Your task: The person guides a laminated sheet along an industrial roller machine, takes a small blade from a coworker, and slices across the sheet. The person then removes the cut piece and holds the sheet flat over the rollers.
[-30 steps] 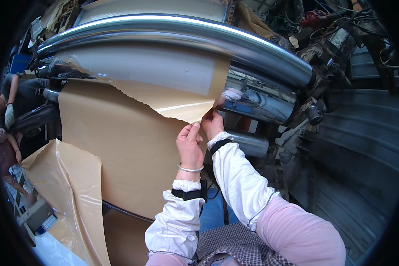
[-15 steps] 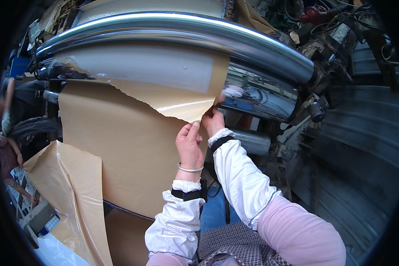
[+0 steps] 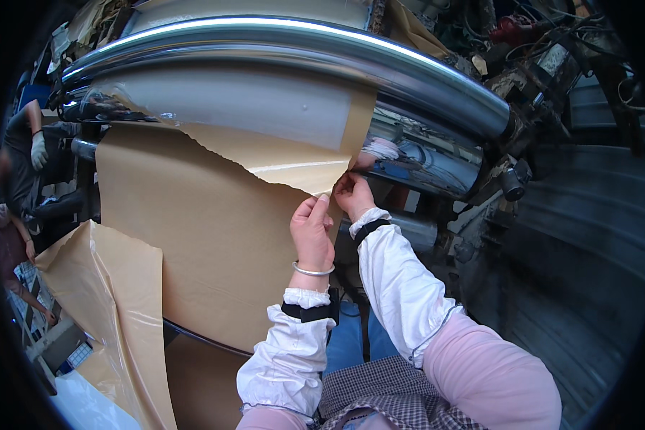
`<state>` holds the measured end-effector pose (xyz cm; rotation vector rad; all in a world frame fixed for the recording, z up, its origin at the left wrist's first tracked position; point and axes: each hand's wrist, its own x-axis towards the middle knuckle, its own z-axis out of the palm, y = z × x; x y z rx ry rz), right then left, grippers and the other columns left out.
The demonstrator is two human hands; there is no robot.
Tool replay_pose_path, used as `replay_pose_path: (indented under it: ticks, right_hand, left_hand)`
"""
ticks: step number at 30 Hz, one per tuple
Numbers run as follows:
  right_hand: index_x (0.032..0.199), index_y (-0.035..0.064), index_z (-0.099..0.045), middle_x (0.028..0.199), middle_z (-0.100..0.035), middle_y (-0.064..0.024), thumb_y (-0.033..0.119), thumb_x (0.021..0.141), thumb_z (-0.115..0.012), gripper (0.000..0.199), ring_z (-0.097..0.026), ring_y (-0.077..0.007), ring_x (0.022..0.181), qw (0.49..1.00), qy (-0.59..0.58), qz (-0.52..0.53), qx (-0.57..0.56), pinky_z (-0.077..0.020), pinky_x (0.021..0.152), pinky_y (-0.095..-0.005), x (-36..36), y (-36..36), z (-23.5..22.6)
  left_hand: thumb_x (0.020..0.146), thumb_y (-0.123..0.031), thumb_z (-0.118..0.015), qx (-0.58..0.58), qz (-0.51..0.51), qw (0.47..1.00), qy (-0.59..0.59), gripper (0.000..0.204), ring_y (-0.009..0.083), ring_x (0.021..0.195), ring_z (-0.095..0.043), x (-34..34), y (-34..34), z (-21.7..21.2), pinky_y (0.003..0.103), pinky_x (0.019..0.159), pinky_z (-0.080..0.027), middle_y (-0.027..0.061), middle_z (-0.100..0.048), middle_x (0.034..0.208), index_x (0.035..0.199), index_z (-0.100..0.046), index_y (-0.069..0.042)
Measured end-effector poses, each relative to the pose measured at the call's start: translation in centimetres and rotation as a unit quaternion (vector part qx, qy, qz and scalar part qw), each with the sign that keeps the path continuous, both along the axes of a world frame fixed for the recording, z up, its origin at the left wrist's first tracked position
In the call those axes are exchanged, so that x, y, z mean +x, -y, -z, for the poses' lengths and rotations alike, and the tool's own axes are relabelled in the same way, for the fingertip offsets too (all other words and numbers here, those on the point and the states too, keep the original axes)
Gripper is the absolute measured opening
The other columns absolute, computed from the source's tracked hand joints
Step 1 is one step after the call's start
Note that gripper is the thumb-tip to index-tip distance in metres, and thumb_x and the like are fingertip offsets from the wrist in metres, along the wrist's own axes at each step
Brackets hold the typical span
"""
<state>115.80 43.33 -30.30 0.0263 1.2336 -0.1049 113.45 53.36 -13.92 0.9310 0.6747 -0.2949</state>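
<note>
A wide tan film sheet (image 3: 193,229) hangs from the machine, its upper edge torn in a ragged diagonal. A torn flap (image 3: 294,161) of it folds down from the pale roller (image 3: 265,107). My left hand (image 3: 312,233) pinches the flap's lower tip at the sheet's right edge. My right hand (image 3: 352,193) grips the same edge just above and to the right, fingers closed on the film. Both wrists wear white sleeve covers.
A thick chrome roller (image 3: 322,50) arches over the top, with a second shiny roller (image 3: 423,165) right of my hands. Loose tan film (image 3: 115,301) drapes at lower left. Another person (image 3: 21,158) in a glove stands at far left. Machine parts and cables crowd the upper right.
My hands hold nearly the same spot on the torn edge. The person at far left has shifted position.
</note>
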Motion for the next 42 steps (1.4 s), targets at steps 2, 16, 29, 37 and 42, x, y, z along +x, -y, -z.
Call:
replay_pose_path:
  ticks: [2, 16, 29, 37, 42]
  right_hand:
    - [0.08, 0.0098, -0.055, 0.07, -0.056, 0.0009, 0.011, 0.079, -0.056, 0.001, -0.053, -0.011, 0.065, 0.999, 0.018, -0.038, 0.005, -0.0416, 0.058, -0.0228, -0.1, 0.4, -0.1]
    - [0.077, 0.013, -0.055, 0.066, -0.053, 0.0044, 0.012, 0.08, -0.058, 0.004, -0.049, -0.0075, 0.061, 0.99, 0.033, -0.123, -0.054, -0.038, 0.052, -0.0209, -0.3, 0.2, -0.3]
    - [0.075, 0.0072, -0.052, 0.064, -0.045, -0.0002, 0.013, 0.079, -0.054, 0.007, -0.044, -0.0098, 0.059, 0.981, 0.041, -0.141, -0.124, -0.0389, 0.051, -0.0228, -1.4, -0.5, -2.6]
    - [0.08, 0.0084, -0.056, 0.068, -0.058, -0.0005, 0.015, 0.081, -0.054, 0.007, -0.053, -0.0105, 0.062, 0.985, 0.079, -0.12, -0.093, -0.0423, 0.056, -0.0225, -0.9, 0.0, -2.1]
    - [0.078, 0.0099, -0.057, 0.068, -0.058, 0.0018, 0.015, 0.081, -0.057, 0.006, -0.051, -0.0061, 0.057, 0.98, 0.038, -0.175, -0.092, -0.039, 0.049, -0.0191, -0.5, 0.5, -1.8]
  left_hand:
    - [0.081, -0.006, -0.06, -0.001, 0.006, 1.0, 0.005, 0.006, 0.0042, 0.048, -0.038, 0.0, 0.0, 0.1, 0.019, 0.048, -0.034, -0.005, -0.046, 0.058, 0.077, -0.056, -0.007]
    - [0.081, -0.007, -0.061, 0.013, 0.007, 1.0, 0.01, 0.007, 0.0035, 0.048, -0.04, -0.2, 0.2, 0.4, 0.017, 0.046, -0.031, -0.0036, -0.05, 0.058, 0.075, -0.058, -0.004]
    - [0.081, -0.007, -0.061, -0.002, 0.0, 1.0, 0.004, 0.006, 0.0033, 0.05, -0.041, -0.8, 0.4, -0.1, 0.017, 0.047, -0.033, -0.0029, -0.054, 0.065, 0.077, -0.059, -0.004]
    - [0.082, -0.007, -0.058, 0.02, 0.003, 1.0, -0.003, 0.004, 0.0042, 0.05, -0.038, -1.1, -0.1, -0.2, 0.019, 0.049, -0.034, -0.0048, -0.047, 0.061, 0.078, -0.057, -0.005]
    - [0.08, -0.007, -0.061, 0.009, -0.004, 1.0, 0.006, 0.005, 0.0031, 0.049, -0.04, -1.2, -0.4, -0.1, 0.017, 0.047, -0.031, -0.0037, -0.051, 0.061, 0.078, -0.059, -0.004]
